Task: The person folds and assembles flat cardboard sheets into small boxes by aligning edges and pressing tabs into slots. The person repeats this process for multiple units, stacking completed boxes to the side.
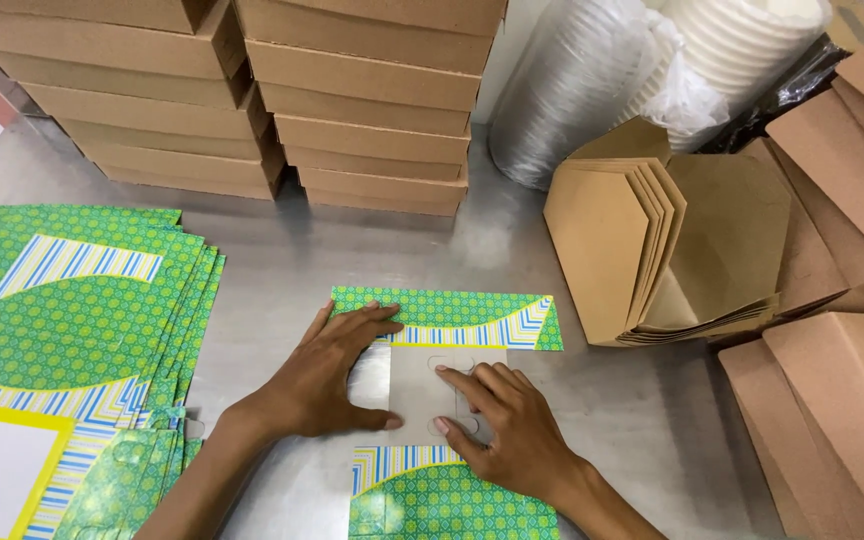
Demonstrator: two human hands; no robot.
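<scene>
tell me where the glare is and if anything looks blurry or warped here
Head view: soft glare on the steel table below the stacked brown boxes, and sheen on the clear plastic bag. Left hand and right hand are sharp on the green patterned carton, casting only faint shadows. Edges bow slightly from the wide lens.

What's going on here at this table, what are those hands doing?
A person is pressing both hands on a flat green patterned box blank lying on a metal table. The left hand is flat on its left part; the right hand presses fingertips on the grey middle panel. A stack of the same green blanks lies to the left, brown cardboard pieces stand to the right, and stacked brown boxes sit behind.
</scene>
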